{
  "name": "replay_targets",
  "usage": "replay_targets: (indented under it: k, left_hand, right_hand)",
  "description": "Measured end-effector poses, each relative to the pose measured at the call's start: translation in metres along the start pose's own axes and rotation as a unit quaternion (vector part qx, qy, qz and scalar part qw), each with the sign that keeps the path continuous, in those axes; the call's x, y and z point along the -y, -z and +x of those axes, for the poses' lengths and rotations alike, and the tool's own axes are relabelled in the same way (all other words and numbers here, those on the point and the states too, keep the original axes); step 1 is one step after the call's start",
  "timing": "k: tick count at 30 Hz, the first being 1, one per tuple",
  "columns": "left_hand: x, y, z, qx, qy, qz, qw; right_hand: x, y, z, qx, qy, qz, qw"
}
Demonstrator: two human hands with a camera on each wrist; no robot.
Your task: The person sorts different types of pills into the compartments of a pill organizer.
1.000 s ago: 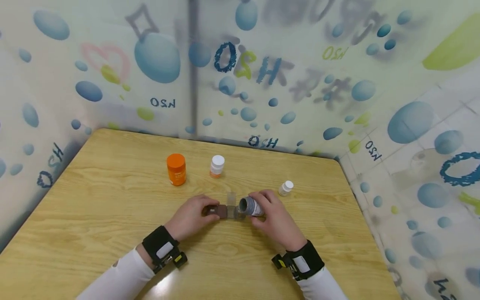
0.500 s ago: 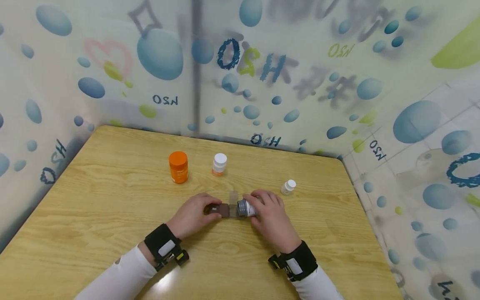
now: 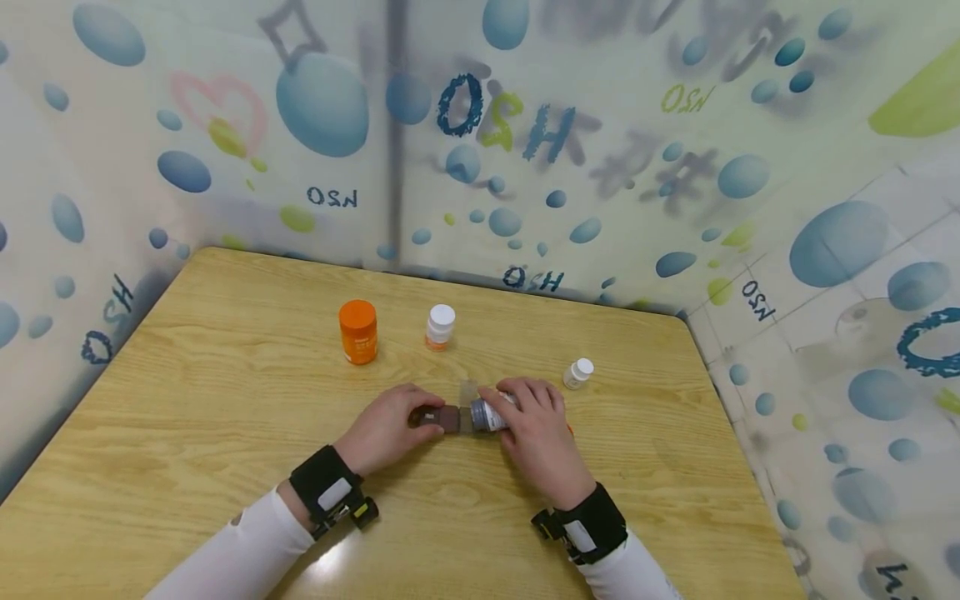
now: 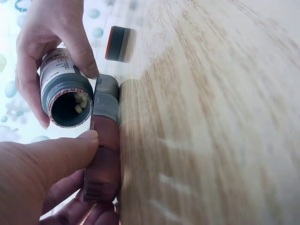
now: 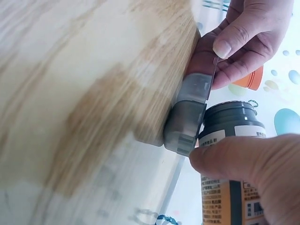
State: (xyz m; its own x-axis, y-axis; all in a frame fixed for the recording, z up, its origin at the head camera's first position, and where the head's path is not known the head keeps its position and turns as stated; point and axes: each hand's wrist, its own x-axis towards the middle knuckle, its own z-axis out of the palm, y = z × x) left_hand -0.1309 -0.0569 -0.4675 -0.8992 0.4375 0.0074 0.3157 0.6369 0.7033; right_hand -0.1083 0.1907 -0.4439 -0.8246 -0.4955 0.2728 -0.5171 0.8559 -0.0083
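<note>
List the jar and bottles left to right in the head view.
Orange jar → white bottle with an orange lower part → gray open-mouthed bottle, tipped on its side in the right hand → small white bottle.

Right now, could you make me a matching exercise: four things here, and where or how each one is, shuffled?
1. Orange jar
2. Dark grey pill bottle
3. Pill organizer
4. Smallest white bottle

A. Gripped by the left hand
B. White-capped, beyond the right hand
C. Farthest left of these four
D. Tilted, pale tablets inside

Pairs: 1-C; 2-D; 3-A; 4-B
</note>
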Motion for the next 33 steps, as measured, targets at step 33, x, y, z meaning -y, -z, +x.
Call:
replay_targets:
  k: [33]
  left_hand:
    - [0.0, -0.0004, 0.0003, -0.004, -0.002, 0.0, 1.0]
  right_hand:
    - [0.004, 0.0042, 0.0017, -0.015, 0.037, -0.046, 0.9981]
